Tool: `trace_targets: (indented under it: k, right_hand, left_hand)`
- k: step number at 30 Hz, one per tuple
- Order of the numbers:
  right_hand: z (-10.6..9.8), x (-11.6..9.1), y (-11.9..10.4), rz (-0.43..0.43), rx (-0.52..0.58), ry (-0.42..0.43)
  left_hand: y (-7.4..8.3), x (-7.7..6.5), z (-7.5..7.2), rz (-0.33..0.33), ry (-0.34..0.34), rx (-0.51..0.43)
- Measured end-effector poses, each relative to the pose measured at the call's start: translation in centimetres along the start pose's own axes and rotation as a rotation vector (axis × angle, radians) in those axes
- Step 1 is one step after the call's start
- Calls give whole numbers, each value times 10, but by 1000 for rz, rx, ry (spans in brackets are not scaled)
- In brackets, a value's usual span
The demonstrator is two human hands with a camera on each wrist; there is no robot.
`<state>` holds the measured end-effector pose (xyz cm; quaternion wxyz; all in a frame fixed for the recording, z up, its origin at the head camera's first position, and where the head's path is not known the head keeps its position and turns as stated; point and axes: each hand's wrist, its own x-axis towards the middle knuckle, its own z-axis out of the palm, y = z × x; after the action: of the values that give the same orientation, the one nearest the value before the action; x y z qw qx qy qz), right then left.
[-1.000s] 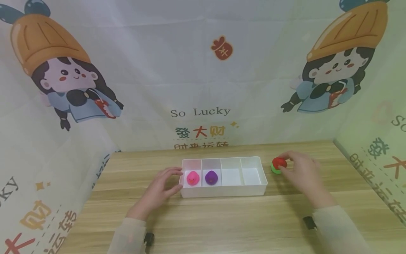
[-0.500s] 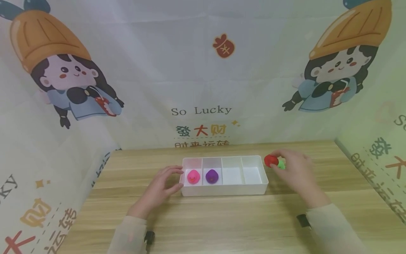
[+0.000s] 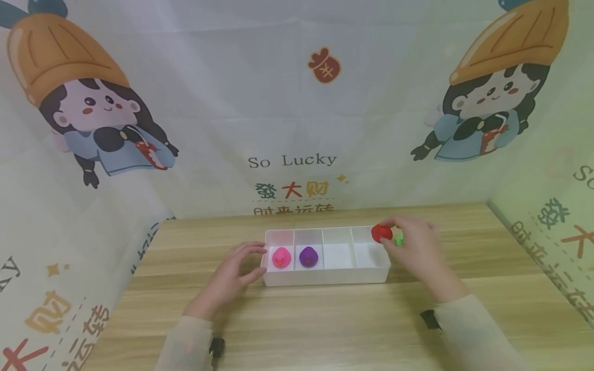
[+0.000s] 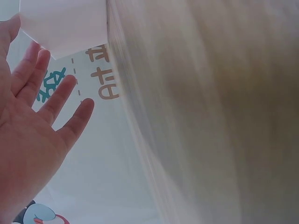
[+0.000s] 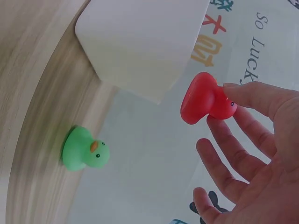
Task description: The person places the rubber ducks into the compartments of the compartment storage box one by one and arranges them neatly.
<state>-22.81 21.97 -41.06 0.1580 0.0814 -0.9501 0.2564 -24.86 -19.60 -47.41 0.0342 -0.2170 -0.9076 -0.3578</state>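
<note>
Thumb and fingers of my right hand (image 3: 415, 252) pinch a small red rubber duck (image 5: 201, 100) by its head. In the head view this duck overlaps the back right corner of a white divided tray (image 3: 327, 277). Beside the tray's right end, a green rubber duck (image 5: 81, 149) sits on the table, mostly hidden behind my right hand in the head view. A pink rubber duck (image 3: 281, 257) lies in the leftmost compartment, a purple one (image 3: 308, 256) in the compartment beside it. My left hand (image 4: 37, 126), fingers spread and fairly straight, is at the tray's left end.
A wood-grain table (image 3: 306, 324) carries the tray. Behind it and at both sides hangs a printed cloth (image 3: 223, 103) with cartoon figures and lettering. The tray's two right compartments hold no duck.
The right hand has lifted the red duck from beside the green one and carried it left to the tray's right end. The left hand stays in place.
</note>
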Motion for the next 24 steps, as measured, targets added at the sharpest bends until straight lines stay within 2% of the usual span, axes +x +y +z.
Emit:
trace_targets:
  k: [9,24]
  right_hand:
    - [12,2,-7,-42,10,21]
    - [27,3,-24,-42,19,-27]
  left_hand:
    - [0,1,-1,9,3,2]
    - [2,1,-1,3,-2,1]
